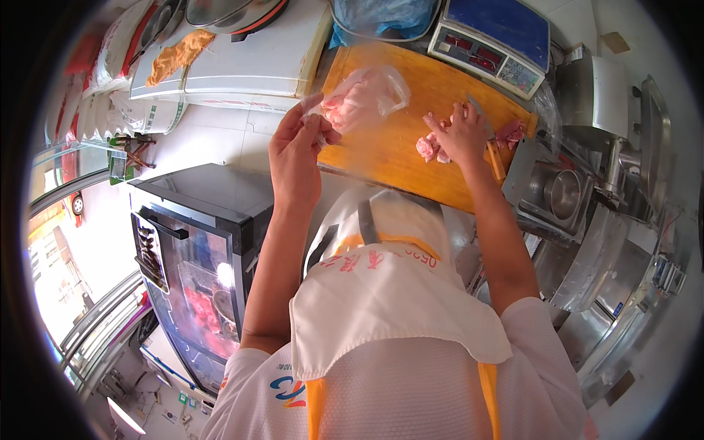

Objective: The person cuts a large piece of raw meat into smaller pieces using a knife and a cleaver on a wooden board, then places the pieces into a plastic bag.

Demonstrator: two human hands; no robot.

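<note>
My left hand (301, 143) is closed, pinching the top of a clear plastic bag (397, 88) above the board's left part. Pale pink raw meat pieces (352, 101) fill the bag. Over the right part of the wooden cutting board (396, 163), my right hand (463, 137) has its fingers spread. Loose pink meat pieces (425, 149) lie beside and partly beneath it. A knife with a wooden handle (496, 160) rests on the board, its blade partly hidden by that hand. Darker red meat (511, 133) lies just right of the knife.
A blue-topped weighing scale (499, 29) stands behind the board, with a blue plastic bag (385, 16) to its left. Metal bowls (563, 192) sit at the right. A glass-fronted cabinet (192, 282) stands to my left, and a white chest (253, 62) at the back left.
</note>
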